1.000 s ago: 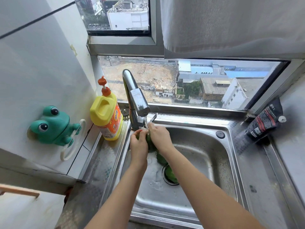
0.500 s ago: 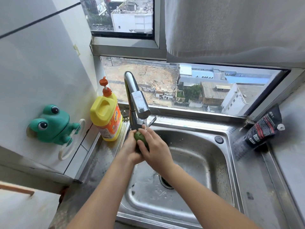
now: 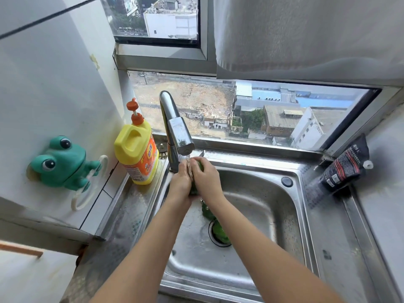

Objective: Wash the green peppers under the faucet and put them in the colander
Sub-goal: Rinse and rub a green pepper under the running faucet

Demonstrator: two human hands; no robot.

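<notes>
Both hands clasp one green pepper [image 3: 199, 166] under the running faucet [image 3: 178, 136] at the back left of the steel sink [image 3: 262, 206]. My left hand [image 3: 180, 182] grips its left side and my right hand [image 3: 206, 178] wraps its right side, so only slivers of green show. Water streams down between the hands. Two more green peppers lie in the basin, one [image 3: 206, 211] just below my wrists and another [image 3: 220, 231] over the drain. No colander is in view.
A yellow dish soap bottle [image 3: 137, 154] stands left of the faucet. A green frog holder [image 3: 63, 162] hangs on the left wall. A black pouch [image 3: 345, 165] leans at the sink's back right corner. The window runs behind the sink.
The hands stay at the spout with the pepper, which now sits more enclosed between them. The peppers in the basin are visible again beneath my arms.
</notes>
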